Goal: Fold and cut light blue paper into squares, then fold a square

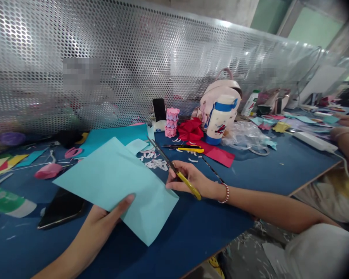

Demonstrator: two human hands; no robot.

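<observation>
Head view: my left hand (103, 221) grips a light blue paper (113, 178) while my right hand (200, 180) holds yellow-handled scissors (181, 177).
My left arm reaches in from the near left, thumb flat on top of the paper and fingers hidden beneath it; my right arm stretches in from the right, fingers closed around the scissors, blades pointing far left, thumb at the paper's right edge. The paper is tilted above the surface (250, 174), partly covering a darker blue sheet (113, 135) and a black phone (62, 209) at left. White scraps (158, 164) and a yellow cutter (193, 148) lie just beyond the scissors; farther right stand a bottle (220, 121) and backpack (225, 87).
</observation>
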